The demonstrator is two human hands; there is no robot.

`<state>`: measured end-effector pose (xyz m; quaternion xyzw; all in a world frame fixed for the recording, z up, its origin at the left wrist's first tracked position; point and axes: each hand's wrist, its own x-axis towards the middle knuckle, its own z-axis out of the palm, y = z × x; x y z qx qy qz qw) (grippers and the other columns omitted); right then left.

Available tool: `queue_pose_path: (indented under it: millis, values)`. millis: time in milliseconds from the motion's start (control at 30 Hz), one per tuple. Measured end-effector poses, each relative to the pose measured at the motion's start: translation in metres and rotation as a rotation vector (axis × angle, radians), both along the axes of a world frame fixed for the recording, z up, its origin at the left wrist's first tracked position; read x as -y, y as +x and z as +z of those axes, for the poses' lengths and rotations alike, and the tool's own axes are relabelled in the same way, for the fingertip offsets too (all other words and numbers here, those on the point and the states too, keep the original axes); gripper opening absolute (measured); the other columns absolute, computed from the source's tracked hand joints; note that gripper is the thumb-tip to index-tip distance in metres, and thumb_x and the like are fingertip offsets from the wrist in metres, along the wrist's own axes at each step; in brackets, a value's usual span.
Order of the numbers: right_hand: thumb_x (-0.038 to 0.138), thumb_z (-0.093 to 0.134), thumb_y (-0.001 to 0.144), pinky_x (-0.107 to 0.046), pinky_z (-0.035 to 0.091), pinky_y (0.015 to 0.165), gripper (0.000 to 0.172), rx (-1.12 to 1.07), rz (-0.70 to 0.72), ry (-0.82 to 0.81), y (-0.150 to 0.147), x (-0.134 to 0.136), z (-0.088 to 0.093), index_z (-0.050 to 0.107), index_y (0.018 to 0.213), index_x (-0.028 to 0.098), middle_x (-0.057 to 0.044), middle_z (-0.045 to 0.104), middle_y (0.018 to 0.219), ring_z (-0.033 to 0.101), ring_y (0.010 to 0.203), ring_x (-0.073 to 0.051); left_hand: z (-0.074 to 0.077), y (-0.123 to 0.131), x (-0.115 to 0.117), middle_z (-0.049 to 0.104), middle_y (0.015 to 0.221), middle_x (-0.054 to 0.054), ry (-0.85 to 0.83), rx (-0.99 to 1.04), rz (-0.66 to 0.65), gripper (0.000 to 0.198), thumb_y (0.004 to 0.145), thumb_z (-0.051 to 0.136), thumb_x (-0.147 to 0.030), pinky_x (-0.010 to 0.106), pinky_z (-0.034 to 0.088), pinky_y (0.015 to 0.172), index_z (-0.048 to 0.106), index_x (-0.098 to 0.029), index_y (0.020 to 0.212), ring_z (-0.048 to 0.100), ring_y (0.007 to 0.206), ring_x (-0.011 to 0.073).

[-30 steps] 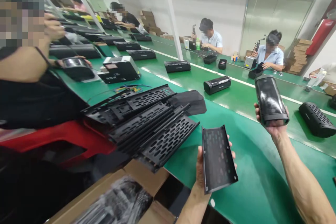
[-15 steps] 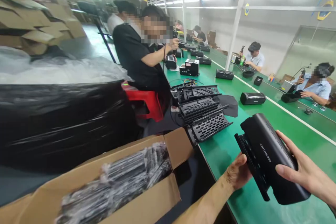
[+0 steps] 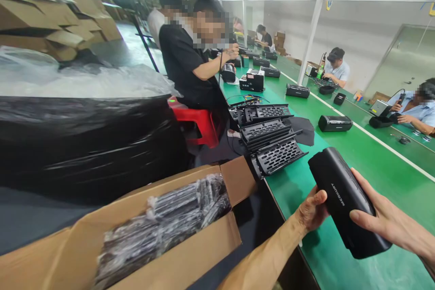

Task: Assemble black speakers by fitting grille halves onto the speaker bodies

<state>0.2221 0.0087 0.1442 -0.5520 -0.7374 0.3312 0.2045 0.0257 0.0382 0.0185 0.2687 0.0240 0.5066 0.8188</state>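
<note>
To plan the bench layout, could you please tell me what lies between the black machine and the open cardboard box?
The head view shows slotted black panels stacked on the green bench, with wires beyond them.

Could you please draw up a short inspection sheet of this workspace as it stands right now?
Surface: green-topped work bench with a white stripe along it.
Job's things: black MERKURY speaker; stacked perforated black grille panels.
Clutter: loose black sheet beside the panels; open cardboard box of plastic-wrapped black parts below the bench edge.
Hands: left hand and right hand both hold the speaker.
Cables: thin coloured wires on the bench behind the panels.
Surroundings: co-worker in a black shirt on a red stool; other speakers further along.
</note>
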Motion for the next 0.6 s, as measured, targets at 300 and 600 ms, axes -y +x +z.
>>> queue_pose_path:
  millis: [300, 600]
  values:
    - [0.079, 0.078, 0.077, -0.06, 0.048, 0.114, 0.118, -0.264, -0.3, 0.379, -0.006, 0.025, -0.055, 0.02, 0.169, 0.033, -0.017, 0.029, 0.171, 0.043, 0.151, -0.044, 0.012, -0.002, -0.017, 0.078, 0.127, 0.011, -0.139, -0.087, 0.244, 0.093, 0.065, 0.097, -0.044, 0.048, 0.061, 0.095, 0.059, -0.025, 0.148, 0.074, 0.114, 0.0363]
    - [0.063, 0.084, 0.077, -0.058, 0.048, 0.111, 0.081, -0.345, -0.427, 0.543, -0.015, 0.02, -0.08, 0.05, 0.142, 0.028, -0.014, 0.054, 0.144, 0.057, 0.131, -0.038, 0.004, -0.005, -0.033, 0.077, 0.126, 0.01, -0.144, -0.23, 0.196, 0.097, 0.066, 0.098, -0.044, 0.05, 0.063, 0.091, 0.055, -0.03, 0.151, 0.074, 0.11, 0.0337]
